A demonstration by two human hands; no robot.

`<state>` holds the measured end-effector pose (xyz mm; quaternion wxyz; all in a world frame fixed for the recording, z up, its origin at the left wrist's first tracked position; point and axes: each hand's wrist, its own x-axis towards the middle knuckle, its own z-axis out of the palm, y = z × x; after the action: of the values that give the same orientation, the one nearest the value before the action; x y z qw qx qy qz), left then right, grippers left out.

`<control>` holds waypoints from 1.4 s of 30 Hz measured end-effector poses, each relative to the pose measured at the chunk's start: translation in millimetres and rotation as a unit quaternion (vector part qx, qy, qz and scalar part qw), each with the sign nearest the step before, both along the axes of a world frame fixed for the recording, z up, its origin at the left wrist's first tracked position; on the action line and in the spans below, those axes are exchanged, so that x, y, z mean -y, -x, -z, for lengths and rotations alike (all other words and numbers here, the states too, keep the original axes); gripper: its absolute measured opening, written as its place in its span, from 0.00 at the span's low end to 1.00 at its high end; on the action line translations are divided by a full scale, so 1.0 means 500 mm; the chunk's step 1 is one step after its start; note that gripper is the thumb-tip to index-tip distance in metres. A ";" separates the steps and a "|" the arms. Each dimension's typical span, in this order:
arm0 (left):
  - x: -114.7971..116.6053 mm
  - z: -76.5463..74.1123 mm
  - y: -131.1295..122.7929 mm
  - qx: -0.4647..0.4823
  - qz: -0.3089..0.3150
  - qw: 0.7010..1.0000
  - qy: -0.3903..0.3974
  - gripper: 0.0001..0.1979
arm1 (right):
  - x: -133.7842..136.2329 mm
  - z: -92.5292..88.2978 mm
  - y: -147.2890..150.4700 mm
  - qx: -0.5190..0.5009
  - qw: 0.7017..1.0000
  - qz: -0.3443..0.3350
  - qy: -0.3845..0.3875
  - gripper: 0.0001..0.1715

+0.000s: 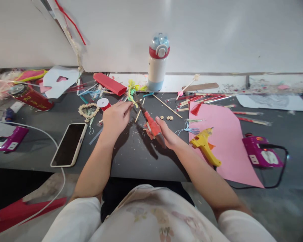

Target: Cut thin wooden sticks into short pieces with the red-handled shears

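My right hand point(164, 132) is wrapped around a pair of pliers point(153, 124) with red handles, their dark jaws pointing up and left. Close to those jaws, the fingers of my left hand point(118, 116) are pinched together; whatever they hold is too small to make out. A thin wooden stick point(138, 116) shows beneath the jaws, and another wooden stick point(167, 106) lies to the right. Small pale wooden pieces point(169, 118) rest beside my right hand. Behind my left fingertips is a bundle of yellow and green yarn point(131, 90).
A bottle point(156, 69) stands at the back. At right lie a yellow glue gun point(205, 146), pink paper point(232, 134) and a purple power box point(261, 151). Leftward are a phone point(69, 144), a ribbon spool point(103, 103), a bead loop point(88, 112) and a tilted red can point(31, 97).
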<state>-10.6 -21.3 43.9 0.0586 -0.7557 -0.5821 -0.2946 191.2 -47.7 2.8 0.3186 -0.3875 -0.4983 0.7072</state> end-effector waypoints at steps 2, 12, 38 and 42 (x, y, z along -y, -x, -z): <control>0.001 0.000 0.000 -0.005 -0.003 1.000 0.003 0.16 | 0.002 -0.008 -0.003 -0.027 0.999 -0.012 0.039 0.39; 0.005 -0.004 0.000 -0.033 0.003 0.999 0.008 0.16 | 0.006 -0.006 -0.017 -0.069 0.995 -0.065 0.028 0.26; -0.001 -0.002 0.000 -0.088 0.000 0.996 0.022 0.12 | 0.007 0.003 -0.015 0.028 0.999 -0.037 -0.023 0.25; 0.001 -0.003 -0.007 -0.089 0.022 0.995 -0.042 0.13 | 0.004 0.007 -0.012 0.020 0.999 -0.026 -0.017 0.26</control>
<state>-7.1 -22.0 45.7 0.1349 -0.7885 -0.5448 -0.2514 197.4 -49.9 -0.9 0.2966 -0.3832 -0.5264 0.6987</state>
